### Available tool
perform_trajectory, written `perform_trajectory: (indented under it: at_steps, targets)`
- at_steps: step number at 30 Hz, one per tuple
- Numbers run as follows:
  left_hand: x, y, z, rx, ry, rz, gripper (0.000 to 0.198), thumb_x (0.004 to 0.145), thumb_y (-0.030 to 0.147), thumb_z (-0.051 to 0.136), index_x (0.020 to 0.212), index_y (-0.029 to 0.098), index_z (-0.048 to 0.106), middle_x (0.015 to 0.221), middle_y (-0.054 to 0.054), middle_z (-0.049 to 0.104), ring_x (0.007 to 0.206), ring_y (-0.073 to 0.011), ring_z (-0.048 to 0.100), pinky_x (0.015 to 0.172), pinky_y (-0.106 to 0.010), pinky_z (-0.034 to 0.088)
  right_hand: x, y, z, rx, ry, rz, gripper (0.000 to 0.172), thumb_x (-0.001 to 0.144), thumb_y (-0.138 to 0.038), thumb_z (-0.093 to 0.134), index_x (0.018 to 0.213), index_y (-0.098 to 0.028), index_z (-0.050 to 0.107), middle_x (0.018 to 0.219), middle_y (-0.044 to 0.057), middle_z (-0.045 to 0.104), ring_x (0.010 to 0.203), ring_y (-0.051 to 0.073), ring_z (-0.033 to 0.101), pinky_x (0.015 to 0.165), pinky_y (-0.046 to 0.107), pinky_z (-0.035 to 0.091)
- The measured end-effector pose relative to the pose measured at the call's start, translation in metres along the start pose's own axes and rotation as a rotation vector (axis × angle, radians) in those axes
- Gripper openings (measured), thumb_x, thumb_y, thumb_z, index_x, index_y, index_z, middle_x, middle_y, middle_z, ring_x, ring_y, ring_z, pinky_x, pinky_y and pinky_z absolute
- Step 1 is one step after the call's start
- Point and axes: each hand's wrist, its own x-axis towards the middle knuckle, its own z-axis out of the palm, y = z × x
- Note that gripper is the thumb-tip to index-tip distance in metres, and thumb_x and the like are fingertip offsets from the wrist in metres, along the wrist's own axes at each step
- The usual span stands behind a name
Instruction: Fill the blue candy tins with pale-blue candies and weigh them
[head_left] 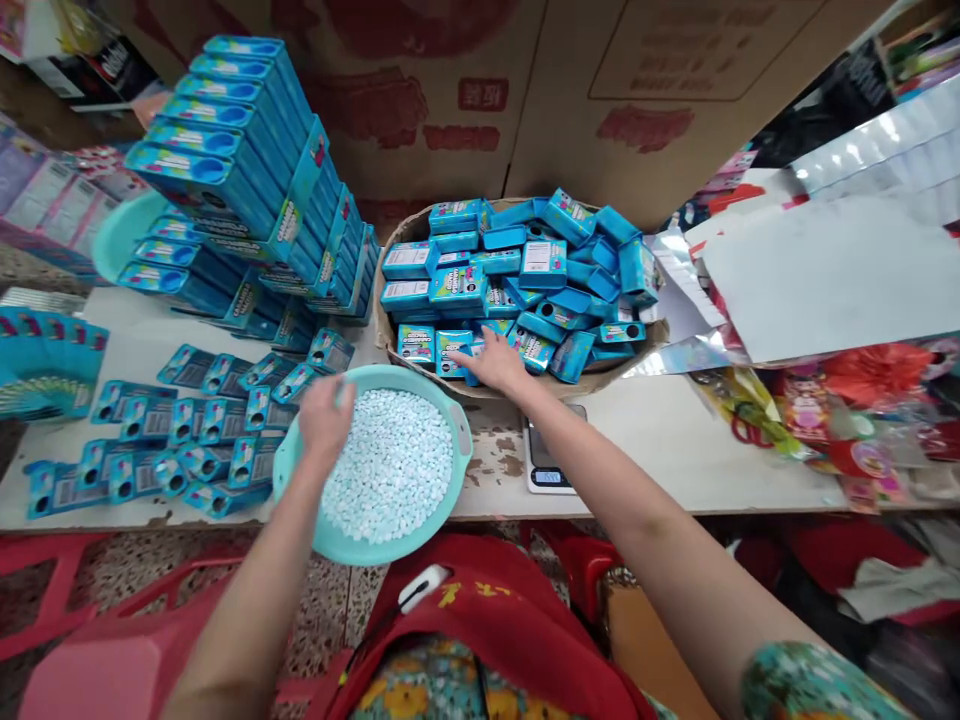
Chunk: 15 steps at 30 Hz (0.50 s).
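Observation:
My left hand [324, 418] hovers over the near left rim of a teal basin [450, 420] full of small white candies [394, 465]; its fingers are curled together, and whatever they hold is hidden. My right hand [496, 362] reaches into a woven basket [390, 335] piled with small blue boxes [525, 265], its fingers spread and resting on a box [454, 352] at the basket's near edge. The basin overhangs the near edge of the white table [660, 440].
A tall stack of blue boxes [247, 170] stands at the back left. Flattened blue cartons [187, 430] lie in rows left of the basin. A small digital scale [546, 462] sits under my right forearm. Cardboard cartons [540, 90] stand behind; shiny wrapping and red goods [862, 400] crowd the right.

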Motion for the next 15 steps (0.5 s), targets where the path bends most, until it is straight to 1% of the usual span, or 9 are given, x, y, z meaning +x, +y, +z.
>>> perform_trajectory:
  at_steps: [1,2,4,6,8,10,11,13,15]
  targets:
    - [-0.023,0.003,0.006,-0.017,-0.067,-0.004,0.044,0.09,0.044,0.036,0.113,0.015,0.059,0.111,-0.014,0.06,0.105,-0.0257,0.052,0.094,-0.037,0.037,0.005,-0.009,0.011,-0.031,-0.008,0.037,0.086,0.067,-0.064,0.067,0.133,-0.013,0.045,0.137,0.024,0.042,0.119,0.04,0.048,0.093,0.053,0.041]
    - [-0.044,0.007,0.012,0.007,-0.138,-0.027,0.046,0.09,0.046,0.037,0.116,0.015,0.058,0.115,-0.015,0.059,0.107,-0.0272,0.051,0.095,-0.039,0.036,0.008,-0.015,0.019,-0.063,-0.014,0.051,0.082,0.067,-0.061,0.069,0.13,-0.015,0.047,0.138,0.024,0.04,0.119,0.041,0.048,0.092,0.054,0.041]
    - [-0.078,0.016,0.024,0.093,-0.23,-0.123,0.053,0.088,0.053,0.04,0.124,0.017,0.054,0.127,-0.017,0.051,0.115,-0.0332,0.045,0.095,-0.047,0.035,0.008,-0.021,0.027,-0.126,-0.017,0.051,0.067,0.067,-0.05,0.073,0.122,-0.017,0.053,0.134,0.022,0.042,0.115,0.041,0.05,0.088,0.054,0.043]
    - [-0.099,0.03,0.031,0.138,-0.293,-0.221,0.059,0.086,0.06,0.038,0.128,0.02,0.051,0.132,-0.018,0.046,0.118,-0.0374,0.041,0.092,-0.052,0.035,0.006,-0.015,0.023,-0.151,-0.01,0.038,0.055,0.07,-0.039,0.072,0.117,-0.016,0.056,0.126,0.021,0.048,0.107,0.037,0.055,0.085,0.052,0.045]
    - [-0.11,0.046,0.032,0.11,-0.349,-0.288,0.064,0.084,0.065,0.035,0.128,0.021,0.05,0.125,-0.018,0.048,0.115,-0.0374,0.043,0.089,-0.053,0.037,0.002,0.0,0.008,-0.099,0.03,0.012,0.046,0.07,-0.031,0.069,0.112,-0.015,0.058,0.117,0.018,0.055,0.101,0.033,0.059,0.085,0.049,0.046]
    - [-0.116,0.062,0.03,0.078,-0.371,-0.311,0.067,0.081,0.068,0.039,0.126,0.02,0.051,0.117,-0.018,0.051,0.111,-0.0365,0.046,0.087,-0.05,0.039,-0.008,0.019,-0.013,0.071,0.1,-0.036,0.039,0.068,-0.028,0.066,0.105,-0.016,0.061,0.107,0.012,0.062,0.099,0.03,0.06,0.088,0.046,0.046]
    - [-0.119,0.068,0.029,0.074,-0.361,-0.306,0.066,0.08,0.068,0.042,0.124,0.019,0.052,0.115,-0.017,0.052,0.11,-0.0362,0.047,0.086,-0.049,0.04,-0.016,0.028,-0.024,0.208,0.144,-0.064,0.039,0.067,-0.028,0.066,0.104,-0.016,0.062,0.105,0.01,0.064,0.099,0.029,0.06,0.088,0.045,0.046]
    - [-0.123,0.077,0.029,0.062,-0.324,-0.279,0.059,0.079,0.063,0.048,0.117,0.019,0.056,0.11,-0.016,0.053,0.107,-0.0347,0.049,0.085,-0.044,0.041,-0.038,0.042,-0.042,0.539,0.2,-0.108,0.046,0.067,-0.032,0.066,0.11,-0.017,0.06,0.111,0.009,0.064,0.1,0.027,0.06,0.086,0.043,0.049]
    - [-0.123,0.081,0.032,-0.013,-0.294,-0.254,0.046,0.081,0.054,0.05,0.111,0.02,0.06,0.106,-0.014,0.055,0.101,-0.0312,0.053,0.083,-0.04,0.042,-0.066,0.047,-0.049,0.826,0.188,-0.122,0.061,0.066,-0.035,0.07,0.123,-0.021,0.052,0.121,0.009,0.06,0.101,0.026,0.061,0.081,0.041,0.052]
